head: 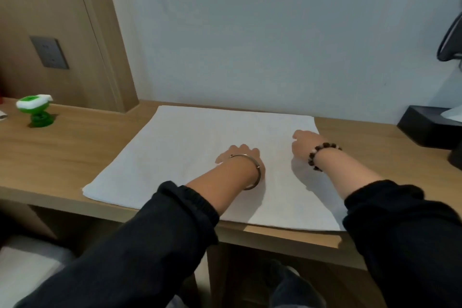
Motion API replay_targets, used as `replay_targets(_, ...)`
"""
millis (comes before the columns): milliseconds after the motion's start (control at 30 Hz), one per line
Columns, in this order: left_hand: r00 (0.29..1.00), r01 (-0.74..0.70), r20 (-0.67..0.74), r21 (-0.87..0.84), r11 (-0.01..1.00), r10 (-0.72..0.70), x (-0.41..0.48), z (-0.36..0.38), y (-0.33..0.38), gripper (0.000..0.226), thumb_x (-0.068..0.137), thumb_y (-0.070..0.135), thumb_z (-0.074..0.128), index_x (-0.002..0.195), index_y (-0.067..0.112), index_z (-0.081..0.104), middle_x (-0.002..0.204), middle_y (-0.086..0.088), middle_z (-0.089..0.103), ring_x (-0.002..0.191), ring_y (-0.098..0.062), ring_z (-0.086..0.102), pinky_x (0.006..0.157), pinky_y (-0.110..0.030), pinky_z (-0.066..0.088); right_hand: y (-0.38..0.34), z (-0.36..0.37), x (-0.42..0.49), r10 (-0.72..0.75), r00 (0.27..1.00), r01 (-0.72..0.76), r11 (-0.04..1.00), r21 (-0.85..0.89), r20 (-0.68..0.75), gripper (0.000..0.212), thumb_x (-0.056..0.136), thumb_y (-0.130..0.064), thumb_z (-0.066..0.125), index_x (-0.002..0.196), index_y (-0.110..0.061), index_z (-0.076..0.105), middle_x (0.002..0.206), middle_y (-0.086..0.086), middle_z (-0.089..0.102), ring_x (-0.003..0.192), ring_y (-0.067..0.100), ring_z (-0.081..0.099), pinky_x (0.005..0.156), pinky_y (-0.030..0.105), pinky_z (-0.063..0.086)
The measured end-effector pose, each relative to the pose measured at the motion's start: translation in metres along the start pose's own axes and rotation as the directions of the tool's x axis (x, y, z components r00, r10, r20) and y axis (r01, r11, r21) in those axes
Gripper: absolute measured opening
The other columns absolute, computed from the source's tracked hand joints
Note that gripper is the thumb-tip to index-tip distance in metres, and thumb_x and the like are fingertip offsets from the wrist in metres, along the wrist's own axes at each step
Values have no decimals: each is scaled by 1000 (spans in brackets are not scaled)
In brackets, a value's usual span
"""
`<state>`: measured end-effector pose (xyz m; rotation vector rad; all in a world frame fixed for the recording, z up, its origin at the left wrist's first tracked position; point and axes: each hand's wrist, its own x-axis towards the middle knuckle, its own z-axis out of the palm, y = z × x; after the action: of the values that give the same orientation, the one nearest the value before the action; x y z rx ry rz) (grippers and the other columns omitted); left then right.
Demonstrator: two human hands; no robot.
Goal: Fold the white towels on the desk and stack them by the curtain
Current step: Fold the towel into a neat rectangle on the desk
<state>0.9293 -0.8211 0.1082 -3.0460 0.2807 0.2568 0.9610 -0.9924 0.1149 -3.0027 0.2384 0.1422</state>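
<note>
A white towel (200, 155) lies spread flat across the wooden desk (62, 157), its near edge along the desk's front edge. My left hand (238, 155), with a metal bangle on the wrist, rests palm down on the middle of the towel. My right hand (306, 144), with a bead bracelet on the wrist, presses on the towel near its far right corner. Both hands point away from me, so their fingers are mostly hidden. No fold of cloth shows in either hand. No curtain is in view.
A green and white toy (35, 110) stands on the desk at the far left. A black tissue box (427, 125) sits at the far right by the wall. A wall socket (48, 52) is on the wooden panel at the left. A white cushion (27, 270) shows below the desk.
</note>
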Motion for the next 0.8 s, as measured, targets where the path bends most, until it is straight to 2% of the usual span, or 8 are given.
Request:
replay_targets(33,1000,-19,-9,-15,1000,18,4,-1,11,45,96,26,34,141,22,31,143,-6,33,132,-32,29,101,-55,33,3,10,2,34,999,-33,998,48,-19,38,97,-15,29,130,-7,46,136,16,47,119,32,49,93,38,44)
replay_targets(100,991,-134,-3,-63,989,134,11,1,32,48,99,30,28,146,25,24,153,-3,22,140,-31,18,107,-59,22,8,33,-1,54,998,-52,997,59,-43,47,100,-21,23,145,-11,27,154,7,26,139,26,26,111,43,27)
replay_targets(233,956,-286,27,-117,951,291,23,19,40,56,100,48,15,152,35,1,160,8,-9,146,-24,-12,114,-57,-5,14,48,2,47,996,-45,999,23,-80,53,100,-27,15,152,-15,13,160,-3,5,146,17,7,117,47,10)
replay_targets(333,979,-203,-22,-99,974,201,33,28,8,58,97,56,14,150,39,-1,159,11,-10,146,-21,-11,114,-55,-5,15,49,3,52,997,-51,998,25,-51,54,100,-28,13,153,-17,9,161,-4,-1,147,16,1,118,46,6)
replay_targets(433,1000,-12,-29,-128,992,8,40,29,-49,59,96,57,14,150,39,-1,159,11,-10,147,-22,-9,114,-55,-3,16,51,2,56,997,-55,998,14,-53,54,100,-29,12,153,-18,7,161,-4,-3,147,17,0,118,47,5)
replay_targets(567,967,251,-2,-179,951,-256,35,33,-119,60,95,58,12,150,38,-2,159,9,-10,147,-22,-9,114,-58,-3,15,50,3,70,997,-70,998,12,-36,54,101,-31,11,153,-20,5,161,-4,-7,147,17,-3,118,47,3)
replay_targets(733,960,279,22,-167,946,-280,21,35,-124,63,94,61,12,150,37,-2,160,8,-10,147,-24,-8,113,-59,-1,20,43,1,71,997,-71,997,-5,-1,54,101,-30,13,153,-21,3,160,-5,-7,147,17,-3,118,50,3)
replay_targets(800,967,255,36,-148,956,-252,16,32,-116,67,91,65,15,150,37,2,160,7,-6,146,-27,-6,112,-61,5,19,30,5,145,988,-136,981,-137,54,58,98,-30,26,152,-17,8,160,-2,1,146,23,3,116,55,3)
